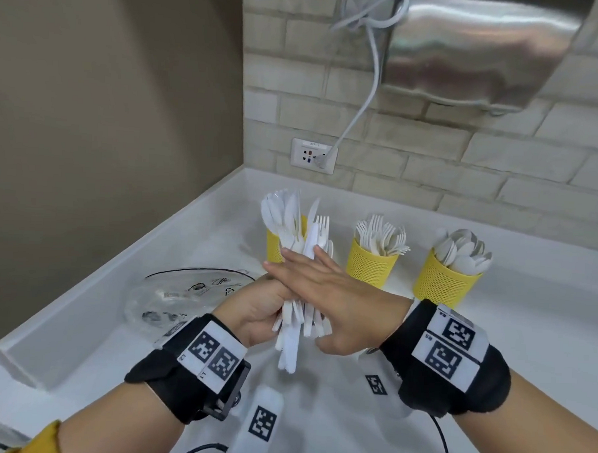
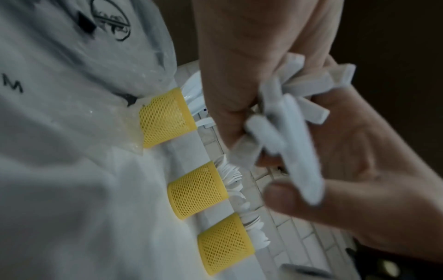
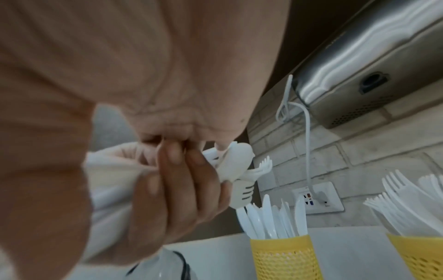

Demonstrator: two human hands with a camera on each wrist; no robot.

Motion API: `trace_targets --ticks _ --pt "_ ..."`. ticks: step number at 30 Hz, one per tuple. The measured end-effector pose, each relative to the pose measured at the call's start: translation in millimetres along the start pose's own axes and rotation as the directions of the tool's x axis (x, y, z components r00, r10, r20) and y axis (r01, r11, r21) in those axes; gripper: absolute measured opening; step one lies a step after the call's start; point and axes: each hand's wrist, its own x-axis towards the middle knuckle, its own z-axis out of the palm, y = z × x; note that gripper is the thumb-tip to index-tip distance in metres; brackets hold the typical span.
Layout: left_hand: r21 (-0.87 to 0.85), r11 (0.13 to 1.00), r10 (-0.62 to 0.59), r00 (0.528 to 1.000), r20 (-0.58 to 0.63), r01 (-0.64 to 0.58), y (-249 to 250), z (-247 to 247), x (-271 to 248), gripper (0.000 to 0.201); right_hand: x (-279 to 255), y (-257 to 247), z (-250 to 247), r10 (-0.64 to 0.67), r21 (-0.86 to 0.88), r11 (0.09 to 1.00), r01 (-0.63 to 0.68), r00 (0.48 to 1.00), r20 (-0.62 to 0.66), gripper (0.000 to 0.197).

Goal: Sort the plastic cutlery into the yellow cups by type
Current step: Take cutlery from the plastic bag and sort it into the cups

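Note:
My left hand (image 1: 253, 310) grips a bundle of white plastic cutlery (image 1: 307, 233) above the counter, fork and knife tips up, handles hanging below the fist. Its fingers (image 3: 179, 189) curl round the bundle (image 3: 237, 164). My right hand (image 1: 322, 282) lies across the front of the bundle with straight fingers, thumb below. Three yellow mesh cups stand in a row behind: the left cup (image 1: 274, 245) holds knives, the middle cup (image 1: 369, 263) forks, the right cup (image 1: 442, 284) spoons. In the left wrist view the handles (image 2: 294, 136) fan out past the same cups (image 2: 196, 189).
A crumpled clear plastic bag (image 1: 185, 296) lies left of the hands on the white counter (image 1: 525, 339). A brick wall with a socket (image 1: 313, 155) and plugged cable rises behind the cups, under a steel box (image 1: 487, 46). A beige wall closes the left side.

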Motion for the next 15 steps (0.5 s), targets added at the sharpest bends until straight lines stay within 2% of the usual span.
trace_targets --ticks 2,4,5,7,8,9,10,12,13,15 --pt "0.013 0.999 0.038 0.998 -0.047 -0.037 0 1 2 0.02 -3 3 -4 -0.033 0.192 0.981 0.039 0.999 -0.037 0.097" --pt "0.047 0.996 0.081 0.992 -0.095 -0.076 3 3 4 0.02 -7 6 -10 0.005 0.411 0.908 0.084 0.978 -0.209 0.077" --pt "0.072 0.992 0.11 0.988 -0.113 -0.102 5 3 5 0.019 -9 10 -12 0.058 0.46 0.88 0.119 0.934 -0.353 0.063" --pt "0.121 0.983 0.152 0.983 -0.106 -0.139 10 3 6 0.019 -10 18 -16 0.138 0.38 0.913 0.147 0.766 -0.628 0.039" --pt "0.149 0.978 0.163 0.982 -0.096 -0.148 12 3 7 0.019 -8 23 -17 0.135 0.304 0.945 0.122 0.702 -0.7 0.036" --pt "0.176 0.972 0.17 0.981 -0.089 -0.153 13 4 7 0.018 -6 27 -17 0.099 0.21 0.974 0.082 0.678 -0.728 0.037" --pt "0.197 0.968 0.178 0.98 -0.089 -0.158 14 5 7 0.019 -4 31 -16 0.042 0.1 0.994 0.044 0.688 -0.725 0.04" --pt "0.229 0.957 0.202 0.975 -0.094 -0.176 14 8 7 0.026 -1 36 -13 -0.053 -0.089 0.996 -0.008 0.746 -0.664 0.043" --pt "0.239 0.953 0.214 0.972 -0.094 -0.186 13 10 8 0.029 0 38 -13 -0.06 -0.135 0.99 -0.035 0.768 -0.638 0.041" --pt "0.254 0.95 0.212 0.973 -0.096 -0.182 11 11 8 0.029 0 40 -12 -0.048 -0.173 0.982 -0.079 0.778 -0.627 0.035"
